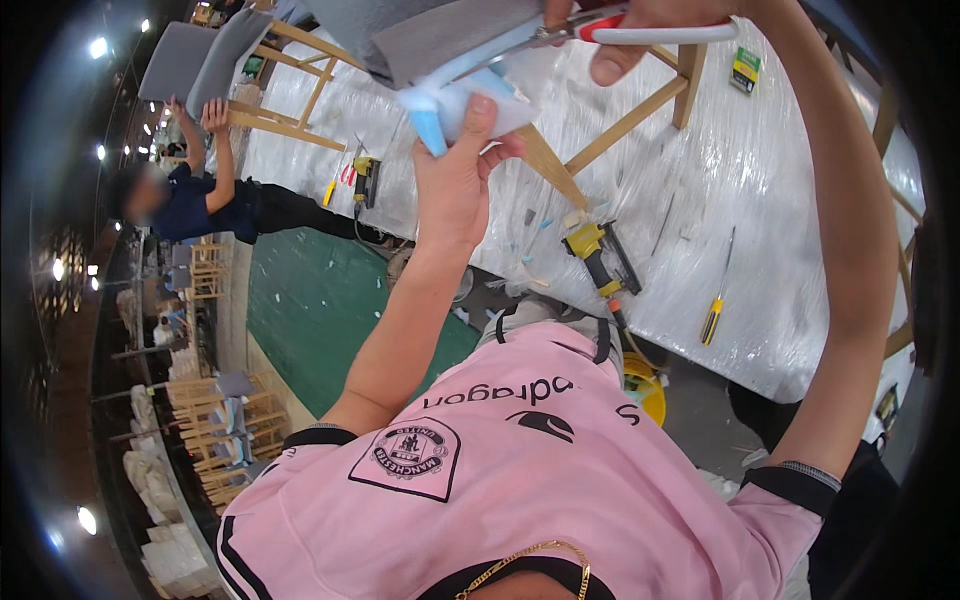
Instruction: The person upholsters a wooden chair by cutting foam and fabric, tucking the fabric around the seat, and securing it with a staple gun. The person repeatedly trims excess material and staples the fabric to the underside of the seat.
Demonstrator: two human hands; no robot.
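At the top of the view, a chair with a grey upholstered part [440, 42] and wooden legs [630, 125] rests on a plastic-covered worktable [640, 190]. My left hand [462, 170] pinches white and light-blue padding [510, 112] at the edge of the grey cover, thumb on top. In my right hand [690, 14] is a pair of scissors [660, 34] with red and white handles. Their blades point left across the padding beside the grey cover; I cannot tell whether they are cutting into it. Part of the right hand lies beyond the upper edge.
A yellow staple gun [592, 252] with a hose lies near the table's front edge. To its right is a yellow-handled screwdriver [712, 318]; a small green-yellow box [745, 72] sits farther back. Another person [215, 200] handles a grey chair [180, 62] at left. Below stands a yellow bucket [650, 392].
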